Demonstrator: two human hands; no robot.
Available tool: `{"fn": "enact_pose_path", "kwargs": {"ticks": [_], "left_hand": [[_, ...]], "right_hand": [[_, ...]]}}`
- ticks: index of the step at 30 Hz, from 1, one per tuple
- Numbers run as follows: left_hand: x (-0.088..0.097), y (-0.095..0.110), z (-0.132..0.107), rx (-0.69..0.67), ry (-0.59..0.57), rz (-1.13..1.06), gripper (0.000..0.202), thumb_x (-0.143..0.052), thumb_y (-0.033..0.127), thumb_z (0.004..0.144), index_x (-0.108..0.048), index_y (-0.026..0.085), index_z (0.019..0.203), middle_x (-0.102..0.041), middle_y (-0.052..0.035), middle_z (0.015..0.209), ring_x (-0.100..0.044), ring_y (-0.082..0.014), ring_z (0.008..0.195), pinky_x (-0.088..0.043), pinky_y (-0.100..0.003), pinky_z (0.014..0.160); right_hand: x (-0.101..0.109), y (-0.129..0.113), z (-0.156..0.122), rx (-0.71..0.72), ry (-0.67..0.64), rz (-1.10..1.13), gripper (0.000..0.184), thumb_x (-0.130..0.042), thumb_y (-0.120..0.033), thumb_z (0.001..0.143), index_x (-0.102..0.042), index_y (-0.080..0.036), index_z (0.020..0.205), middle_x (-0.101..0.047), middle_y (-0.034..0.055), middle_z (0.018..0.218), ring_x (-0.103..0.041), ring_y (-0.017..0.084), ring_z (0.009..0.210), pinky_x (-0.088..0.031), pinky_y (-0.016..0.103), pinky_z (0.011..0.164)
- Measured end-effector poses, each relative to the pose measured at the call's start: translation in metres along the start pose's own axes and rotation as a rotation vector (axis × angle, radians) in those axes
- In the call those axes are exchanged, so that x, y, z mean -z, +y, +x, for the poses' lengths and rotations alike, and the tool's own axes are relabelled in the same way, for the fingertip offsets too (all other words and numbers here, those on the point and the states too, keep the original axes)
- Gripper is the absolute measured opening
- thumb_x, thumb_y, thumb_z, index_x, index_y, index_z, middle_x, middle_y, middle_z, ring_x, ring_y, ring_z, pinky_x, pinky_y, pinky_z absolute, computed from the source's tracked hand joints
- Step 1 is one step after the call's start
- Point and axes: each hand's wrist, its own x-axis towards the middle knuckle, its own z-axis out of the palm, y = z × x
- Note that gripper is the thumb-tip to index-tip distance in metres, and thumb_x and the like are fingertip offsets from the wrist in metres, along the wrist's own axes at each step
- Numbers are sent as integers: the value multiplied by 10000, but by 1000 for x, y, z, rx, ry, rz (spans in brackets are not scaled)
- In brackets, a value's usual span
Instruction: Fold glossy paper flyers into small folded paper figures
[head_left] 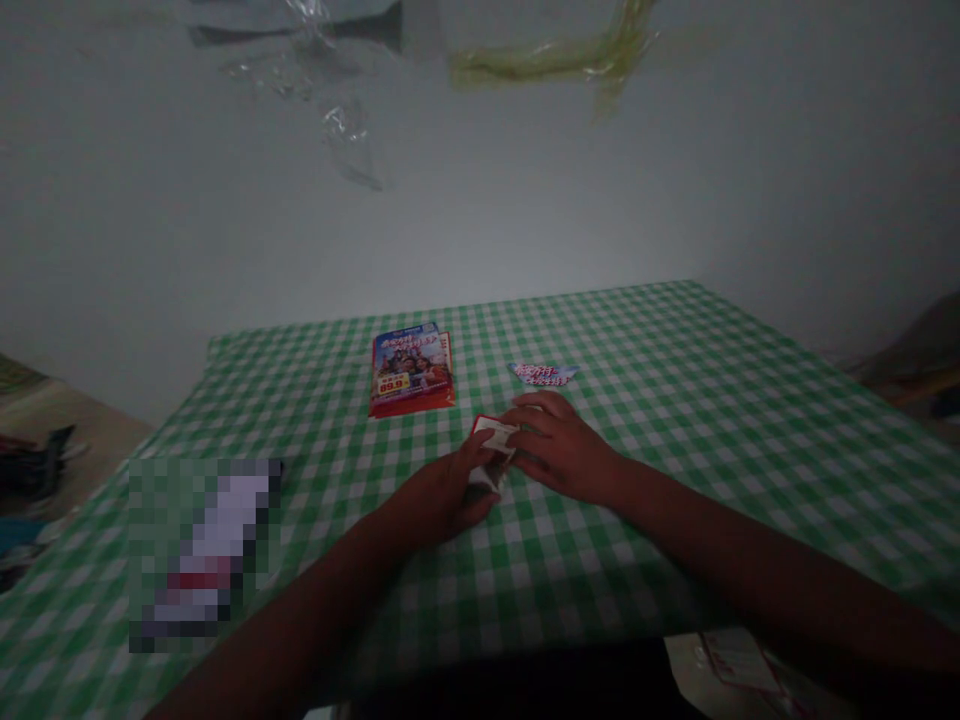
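Note:
My left hand point(450, 495) and my right hand point(559, 447) meet at the middle of a green-and-white gingham tablecloth point(600, 400). Between them is a small white piece of card or paper with a red edge point(493, 434), pinched by my left fingers and touched by my right fingertips. A torn white scrap point(486, 478) shows under my left hand. Farther off lie a colourful printed box or booklet with a red base point(411, 372) and a pink-and-blue cut-out label point(544, 374).
A pixelated, unreadable patch point(202, 555) covers part of the table's left side. Behind the table stands a pale wall point(480, 220), with clear plastic and yellow-green film point(559, 60) above. Printed paper point(739, 660) lies below the near edge.

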Motion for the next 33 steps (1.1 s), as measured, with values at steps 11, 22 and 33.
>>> {"fn": "enact_pose_path", "kwargs": {"ticks": [11, 22, 33], "left_hand": [[6, -5, 9, 21, -38, 112, 179, -598, 270, 937, -702, 202, 1065, -643, -78, 1275, -592, -214, 1191, -457, -418, 1078], [4, -11, 11, 30, 29, -5, 141, -624, 220, 908, -732, 202, 997, -654, -82, 1198, -616, -204, 1114, -500, -396, 1019], [-1, -8, 13, 40, 102, -40, 141, -668, 199, 852, -664, 197, 993, -646, -72, 1152, -605, -210, 1077, -492, -392, 1008]], "right_hand": [[17, 7, -4, 68, -266, -2, 205, -642, -228, 887, -690, -256, 1084, -684, 39, 1222, -473, 273, 1306, -141, 604, 1150], [16, 6, -2, 85, -358, 257, 169, -669, -279, 891, -701, -233, 1050, -722, 26, 1137, -612, 200, 1163, -231, 482, 1182], [8, 11, -3, 82, -268, 292, 150, -569, -201, 935, -698, -224, 1006, -724, 36, 1093, -616, 195, 1129, -327, 466, 1130]]}}
